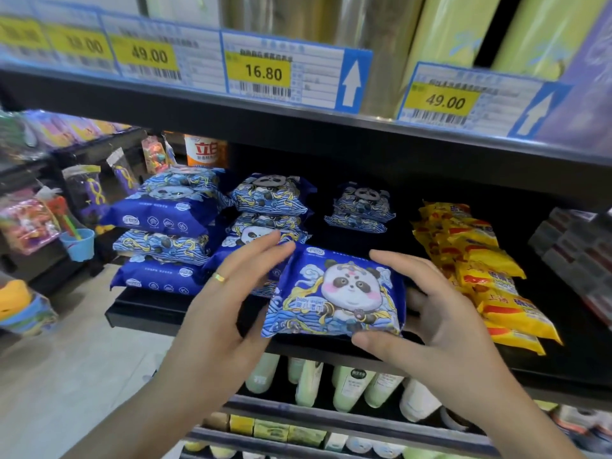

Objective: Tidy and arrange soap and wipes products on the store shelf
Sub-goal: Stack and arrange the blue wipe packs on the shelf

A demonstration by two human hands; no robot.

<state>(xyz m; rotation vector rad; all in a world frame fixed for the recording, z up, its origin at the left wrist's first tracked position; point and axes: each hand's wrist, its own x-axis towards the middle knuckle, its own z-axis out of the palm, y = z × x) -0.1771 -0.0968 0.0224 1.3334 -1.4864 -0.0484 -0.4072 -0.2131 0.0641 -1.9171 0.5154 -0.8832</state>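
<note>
A blue panda-print wipes pack (337, 293) stands tilted at the front of the black shelf (139, 313). My right hand (430, 313) grips its right side, thumb under the lower edge and forefinger over the top. My left hand (228, 293), wearing a gold ring, lies with straight fingers against the pack's left edge and the stack behind it. More blue wipes packs are stacked at the left (165, 226), in the middle (271, 207) and further back (361, 203). Yellow soap packs (486, 270) lie in a row to the right.
The upper shelf edge carries price tags (261, 71) and rolls above. Grey boxes (573, 250) sit at far right. Pale green bottles (351, 385) fill the shelf below. An orange bottle (202, 150) stands behind the wipes. Toys hang on a rack (66, 210) at left.
</note>
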